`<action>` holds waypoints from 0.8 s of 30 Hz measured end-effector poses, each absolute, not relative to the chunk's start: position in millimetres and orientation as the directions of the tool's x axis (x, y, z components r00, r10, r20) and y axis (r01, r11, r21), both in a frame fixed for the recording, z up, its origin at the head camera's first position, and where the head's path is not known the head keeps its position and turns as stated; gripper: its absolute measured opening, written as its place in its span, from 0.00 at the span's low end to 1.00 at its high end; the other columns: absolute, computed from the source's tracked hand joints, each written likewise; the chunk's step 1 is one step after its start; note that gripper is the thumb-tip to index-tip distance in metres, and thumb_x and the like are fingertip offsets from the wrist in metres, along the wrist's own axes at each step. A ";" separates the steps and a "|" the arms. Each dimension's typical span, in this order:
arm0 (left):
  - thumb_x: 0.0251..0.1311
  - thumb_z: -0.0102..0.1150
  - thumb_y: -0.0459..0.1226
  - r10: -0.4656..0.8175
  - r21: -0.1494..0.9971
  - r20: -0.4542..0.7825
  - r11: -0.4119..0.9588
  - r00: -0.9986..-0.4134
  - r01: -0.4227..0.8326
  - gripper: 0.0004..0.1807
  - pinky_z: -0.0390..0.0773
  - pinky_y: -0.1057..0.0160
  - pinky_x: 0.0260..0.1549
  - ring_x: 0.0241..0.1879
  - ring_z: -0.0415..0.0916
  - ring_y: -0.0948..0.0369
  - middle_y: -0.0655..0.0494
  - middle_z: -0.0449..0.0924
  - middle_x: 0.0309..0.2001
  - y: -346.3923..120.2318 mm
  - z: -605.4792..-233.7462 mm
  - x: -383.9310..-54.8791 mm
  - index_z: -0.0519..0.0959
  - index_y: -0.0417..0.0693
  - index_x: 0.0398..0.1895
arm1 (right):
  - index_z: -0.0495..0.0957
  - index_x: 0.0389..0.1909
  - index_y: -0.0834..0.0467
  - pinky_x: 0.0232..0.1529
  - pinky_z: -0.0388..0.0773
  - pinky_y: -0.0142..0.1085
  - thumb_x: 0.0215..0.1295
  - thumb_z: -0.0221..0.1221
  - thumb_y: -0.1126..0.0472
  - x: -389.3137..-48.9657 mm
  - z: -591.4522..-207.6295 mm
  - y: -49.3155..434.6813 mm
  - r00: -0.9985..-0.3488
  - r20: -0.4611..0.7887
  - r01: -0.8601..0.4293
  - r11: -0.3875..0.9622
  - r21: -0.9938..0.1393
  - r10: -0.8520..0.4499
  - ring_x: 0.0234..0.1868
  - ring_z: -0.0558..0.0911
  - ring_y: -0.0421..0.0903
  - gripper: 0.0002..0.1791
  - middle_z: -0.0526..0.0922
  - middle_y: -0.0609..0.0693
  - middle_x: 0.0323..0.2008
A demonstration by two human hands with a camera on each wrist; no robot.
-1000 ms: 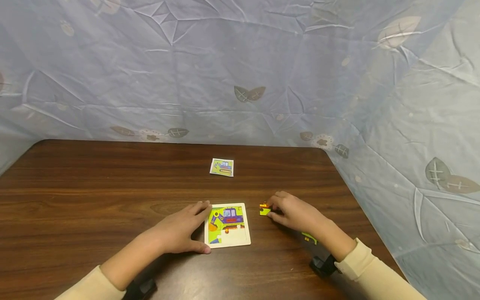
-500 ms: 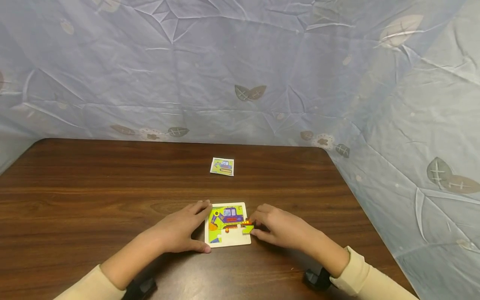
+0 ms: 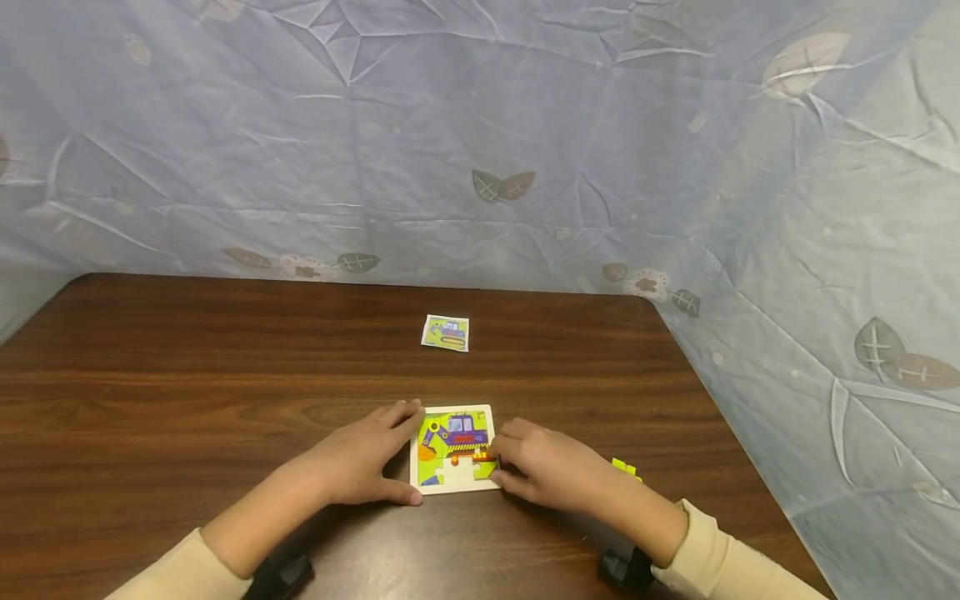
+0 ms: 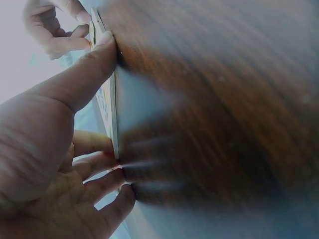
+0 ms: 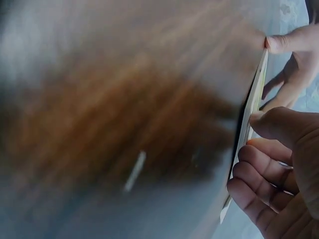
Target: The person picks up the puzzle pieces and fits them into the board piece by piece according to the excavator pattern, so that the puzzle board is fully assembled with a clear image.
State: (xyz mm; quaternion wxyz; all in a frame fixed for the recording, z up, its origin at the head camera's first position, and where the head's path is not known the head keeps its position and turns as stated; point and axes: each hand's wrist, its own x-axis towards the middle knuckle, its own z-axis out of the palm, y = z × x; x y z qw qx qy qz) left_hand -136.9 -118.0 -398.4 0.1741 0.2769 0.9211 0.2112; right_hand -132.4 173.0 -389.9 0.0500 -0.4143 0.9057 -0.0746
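A square jigsaw board [image 3: 457, 485] with a pale frame and a digger picture lies on the table. My left hand [image 3: 367, 458] rests along its left side, fingers spread at the far left corner and thumb at the near left corner. In the left wrist view the thumb [image 4: 89, 69] and fingertips touch the board's edge. My right hand [image 3: 551, 467] pinches a green and red puzzle piece [image 3: 483, 471] at the lower right of the board. That hand's fingers hide part of the piece. In the right wrist view the right hand [image 5: 279, 169] is curled at the board's edge.
A small picture card [image 3: 446, 332] with the same digger lies farther back on the brown table [image 3: 225, 358]. Beyond my right forearm a yellow-green puzzle piece [image 3: 625, 468] shows partly. A patterned grey-blue cloth [image 3: 420, 125] hangs behind and to the right.
My right hand has carried the puzzle piece left from the table onto the board, then slightly nearer to me into the lower right area. My left hand has stayed put.
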 end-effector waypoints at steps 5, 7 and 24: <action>0.55 0.74 0.61 0.582 0.490 -0.210 0.758 -0.786 0.430 0.60 0.62 0.32 0.75 0.84 0.50 0.41 0.44 0.52 0.85 -117.5 -396.9 -137.0 0.58 0.40 0.83 | 0.82 0.42 0.54 0.33 0.70 0.23 0.73 0.65 0.55 -129.0 -391.0 170.2 -0.656 -0.030 -0.742 0.651 -0.157 -0.754 0.34 0.68 0.33 0.07 0.77 0.42 0.35; 0.55 0.74 0.61 0.580 0.491 -0.215 0.760 -0.786 0.426 0.60 0.62 0.32 0.75 0.84 0.50 0.41 0.45 0.52 0.85 -117.3 -396.4 -136.8 0.58 0.41 0.83 | 0.82 0.42 0.53 0.33 0.69 0.23 0.73 0.65 0.54 -128.5 -391.4 168.9 -0.665 -0.044 -0.732 0.663 -0.157 -0.745 0.34 0.68 0.34 0.07 0.77 0.42 0.35; 0.56 0.74 0.61 0.576 0.495 -0.216 0.761 -0.788 0.421 0.59 0.62 0.32 0.75 0.84 0.50 0.41 0.45 0.52 0.85 -116.7 -397.2 -136.8 0.58 0.41 0.83 | 0.84 0.43 0.55 0.35 0.72 0.24 0.73 0.66 0.54 -125.8 -390.1 162.1 -0.667 -0.061 -0.732 0.669 -0.129 -0.743 0.35 0.70 0.34 0.08 0.80 0.43 0.35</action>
